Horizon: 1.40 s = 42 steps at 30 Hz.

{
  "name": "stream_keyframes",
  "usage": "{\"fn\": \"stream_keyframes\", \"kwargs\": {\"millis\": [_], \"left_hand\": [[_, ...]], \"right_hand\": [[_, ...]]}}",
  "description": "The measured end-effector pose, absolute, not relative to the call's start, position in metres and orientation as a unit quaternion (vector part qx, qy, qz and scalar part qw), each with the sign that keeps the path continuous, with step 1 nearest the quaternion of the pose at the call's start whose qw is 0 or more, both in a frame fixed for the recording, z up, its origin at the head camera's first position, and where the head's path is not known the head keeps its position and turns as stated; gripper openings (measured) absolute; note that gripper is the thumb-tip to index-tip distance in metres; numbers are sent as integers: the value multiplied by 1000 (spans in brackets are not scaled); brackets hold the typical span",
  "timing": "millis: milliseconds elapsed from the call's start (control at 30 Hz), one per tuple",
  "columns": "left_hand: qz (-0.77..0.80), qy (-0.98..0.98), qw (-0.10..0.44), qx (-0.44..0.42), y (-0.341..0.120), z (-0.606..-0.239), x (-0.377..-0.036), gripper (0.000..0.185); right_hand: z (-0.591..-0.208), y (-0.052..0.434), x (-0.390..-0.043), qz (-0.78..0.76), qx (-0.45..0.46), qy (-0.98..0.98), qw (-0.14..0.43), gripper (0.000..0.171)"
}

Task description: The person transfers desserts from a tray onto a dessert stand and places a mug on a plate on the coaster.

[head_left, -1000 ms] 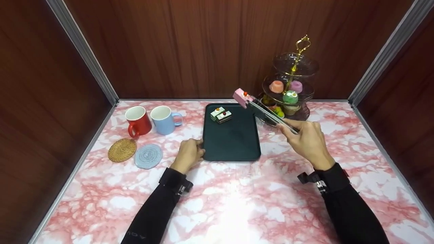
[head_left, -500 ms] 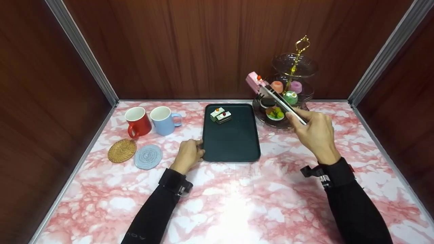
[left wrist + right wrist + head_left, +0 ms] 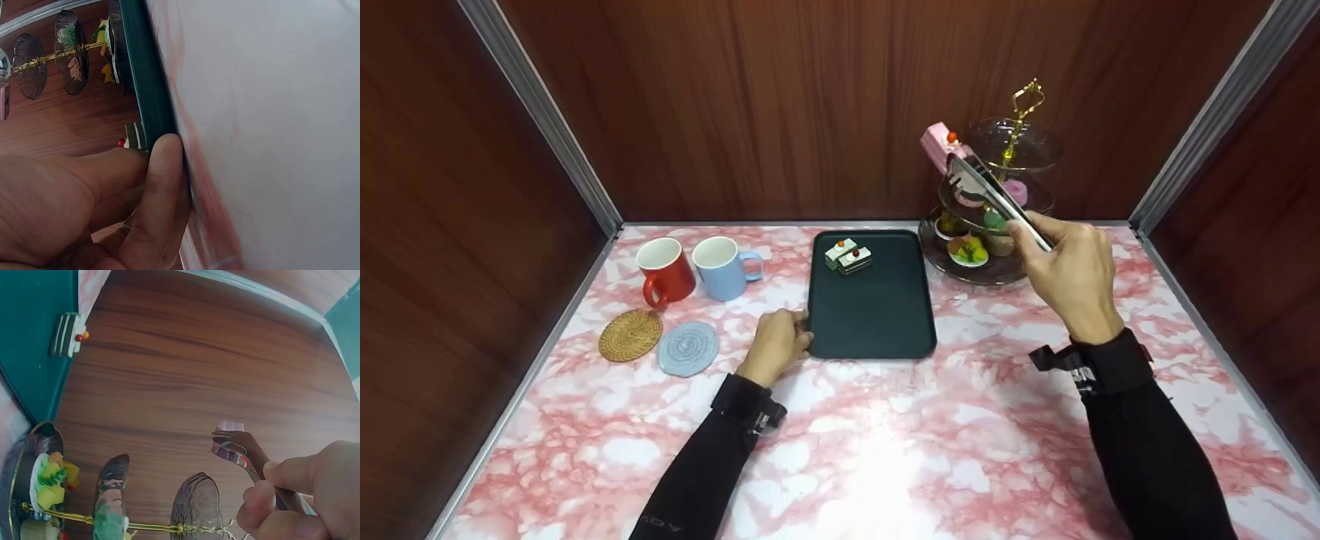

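My right hand (image 3: 1069,274) grips metal serving tongs (image 3: 996,196). A pink cake slice (image 3: 936,146) with a red cherry is clamped in their tips, raised left of the top tier of a three-tier cake stand (image 3: 990,274). In the right wrist view, fingers and thumb press the tongs (image 3: 259,464) together. My left hand (image 3: 776,341) pinches the left rim of a dark green tray (image 3: 874,315); the left wrist view shows thumb and fingers at the tray edge (image 3: 149,84). Two small layered cakes, one green (image 3: 835,259) and one dark (image 3: 855,262), lie side by side near the tray's far left corner.
Small round cakes, including a purple one (image 3: 1015,190), sit on the stand's middle tier. Below is a fruit tart (image 3: 969,251). A red mug (image 3: 669,274), a blue mug (image 3: 723,271), a woven brown coaster (image 3: 630,335) and a grey-blue coaster (image 3: 688,349) are at left.
My right hand has moved the tongs and the pink cake slice up and to the right, from above the tray's far side toward the stand's top tier. The left hand stays on the tray.
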<state>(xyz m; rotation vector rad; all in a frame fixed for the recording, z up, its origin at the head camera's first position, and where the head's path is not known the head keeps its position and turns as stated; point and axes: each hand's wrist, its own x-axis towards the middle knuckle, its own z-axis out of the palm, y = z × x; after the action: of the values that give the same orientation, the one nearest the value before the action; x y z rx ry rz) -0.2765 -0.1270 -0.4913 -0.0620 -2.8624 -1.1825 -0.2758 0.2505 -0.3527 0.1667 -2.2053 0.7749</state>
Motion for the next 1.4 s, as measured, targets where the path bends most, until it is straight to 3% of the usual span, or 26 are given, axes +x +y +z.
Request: {"fn": "stream_keyframes", "kwargs": {"millis": [433, 1400], "left_hand": [[-383, -923, 27, -23, -128, -491, -276, 40], [-330, -940, 67, -50, -129, -492, -276, 37]], "right_hand": [[-337, 259, -287, 291, 31, -866, 405, 24], [-313, 273, -305, 215, -85, -923, 306, 48]]}}
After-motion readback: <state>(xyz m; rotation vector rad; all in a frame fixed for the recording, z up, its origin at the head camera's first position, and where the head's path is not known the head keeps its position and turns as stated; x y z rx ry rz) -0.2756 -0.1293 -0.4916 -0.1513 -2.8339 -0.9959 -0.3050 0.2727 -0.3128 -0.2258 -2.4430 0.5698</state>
